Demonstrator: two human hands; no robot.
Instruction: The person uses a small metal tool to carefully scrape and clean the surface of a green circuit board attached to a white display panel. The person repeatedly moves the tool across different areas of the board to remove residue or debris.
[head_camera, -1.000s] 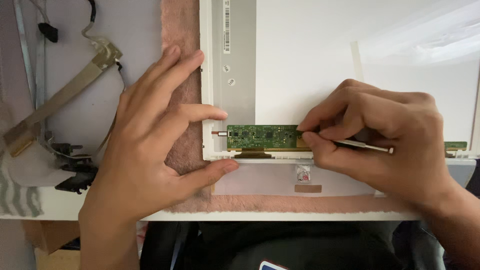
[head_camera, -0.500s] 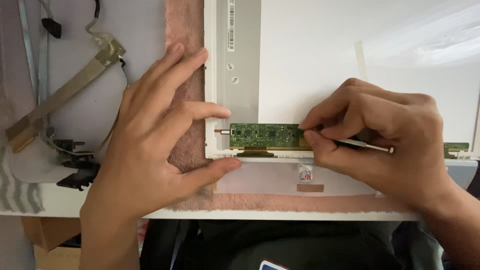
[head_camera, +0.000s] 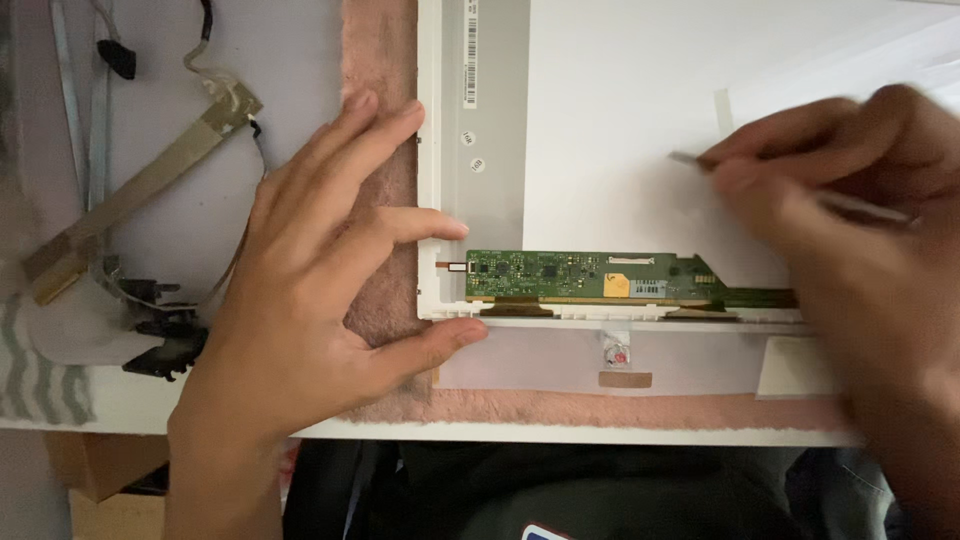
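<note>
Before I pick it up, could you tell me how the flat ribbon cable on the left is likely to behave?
The ribbon cable is thin, flat and already kinked, so it would probably flop and feel light. Its black connectors might snag, lying near the left hand.

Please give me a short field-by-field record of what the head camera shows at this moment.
Left hand: left hand lies flat on the pink cloth, fingertips against the corner of the display panel
Right hand: right hand, motion-blurred, grips a thin metal tool above the panel's white back
Panel: face down, green circuit board exposed along its near edge
Left of the cloth: flat ribbon cable and black connectors on the white table
</note>
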